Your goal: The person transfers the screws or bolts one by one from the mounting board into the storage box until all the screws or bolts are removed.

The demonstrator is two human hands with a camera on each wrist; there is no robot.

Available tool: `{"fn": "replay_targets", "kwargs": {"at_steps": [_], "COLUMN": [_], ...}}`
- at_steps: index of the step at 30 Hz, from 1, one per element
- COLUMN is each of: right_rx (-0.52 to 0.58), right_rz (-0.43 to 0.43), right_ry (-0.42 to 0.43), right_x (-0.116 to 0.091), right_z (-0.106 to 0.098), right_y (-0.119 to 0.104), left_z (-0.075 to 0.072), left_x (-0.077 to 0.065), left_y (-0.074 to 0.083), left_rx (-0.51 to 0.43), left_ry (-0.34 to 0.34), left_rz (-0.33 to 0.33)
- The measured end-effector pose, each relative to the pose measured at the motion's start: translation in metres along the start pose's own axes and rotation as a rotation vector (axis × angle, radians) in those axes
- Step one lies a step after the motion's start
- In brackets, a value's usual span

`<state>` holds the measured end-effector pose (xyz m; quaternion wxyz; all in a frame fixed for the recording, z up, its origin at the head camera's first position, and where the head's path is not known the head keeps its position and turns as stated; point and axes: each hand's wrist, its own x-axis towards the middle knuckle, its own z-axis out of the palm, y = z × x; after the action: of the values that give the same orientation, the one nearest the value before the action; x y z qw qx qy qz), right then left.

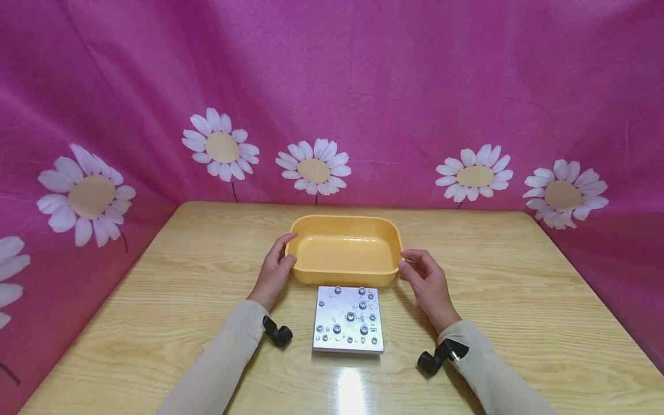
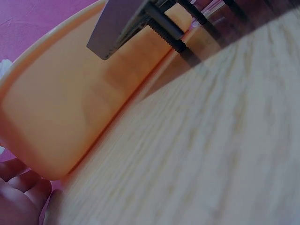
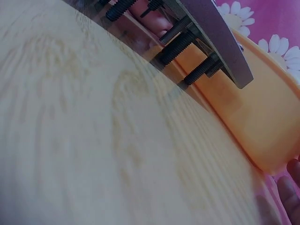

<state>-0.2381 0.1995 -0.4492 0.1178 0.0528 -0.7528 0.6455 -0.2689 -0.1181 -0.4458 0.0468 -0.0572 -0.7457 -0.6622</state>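
A yellow plastic tray with rounded corners sits on the table with nothing inside. My left hand holds its left end, index finger and thumb at the rim. At the opposite end my right hand grips the rim between thumb and fingers. Just in front of the tray is a square metal plate with several socket-head screws set into its top. Black threaded screw shanks stick out below the plate in the right wrist view. The left wrist view catches fingers against the tray's outer wall.
The wooden table reaches back to a pink curtain printed with white daisies, which also hangs along both sides. Small black cameras are strapped at each wrist over light sleeves. Light glares on the tabletop near the front.
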Motion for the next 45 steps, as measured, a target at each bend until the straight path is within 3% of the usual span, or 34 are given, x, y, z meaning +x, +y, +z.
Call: {"fn": "replay_targets", "kwargs": {"at_steps": [8, 15, 20, 28, 33, 39, 45], "right_rx": [0.002, -0.093, -0.26, -0.534, -0.702, -0.813, -0.885], "right_rz": [-0.002, -0.006, -0.136, -0.398, -0.505, -0.576, -0.52], "right_ry": [0.018, 0.049, 0.045, -0.193, -0.208, -0.216, -0.238], "right_x": [0.001, 0.003, 0.0, -0.012, -0.021, -0.03, -0.039], "right_z": [0.0, -0.001, 0.001, 0.01, 0.017, 0.023, 0.028], "right_y": [-0.002, -0.007, -0.023, -0.054, -0.066, -0.071, -0.075], "left_z": [-0.002, 0.0, 0.0, -0.001, 0.0, 0.0, 0.0], "left_x": [0.0, 0.002, 0.002, 0.002, 0.003, 0.001, 0.001], "left_y": [0.007, 0.001, -0.001, -0.001, -0.002, -0.001, -0.001], "left_rx": [-0.042, -0.022, -0.011, -0.003, -0.011, -0.002, -0.005], "left_ry": [-0.05, -0.028, -0.024, -0.024, -0.022, -0.021, -0.021], "left_rz": [-0.013, -0.024, -0.014, -0.018, -0.015, -0.022, -0.033]}}
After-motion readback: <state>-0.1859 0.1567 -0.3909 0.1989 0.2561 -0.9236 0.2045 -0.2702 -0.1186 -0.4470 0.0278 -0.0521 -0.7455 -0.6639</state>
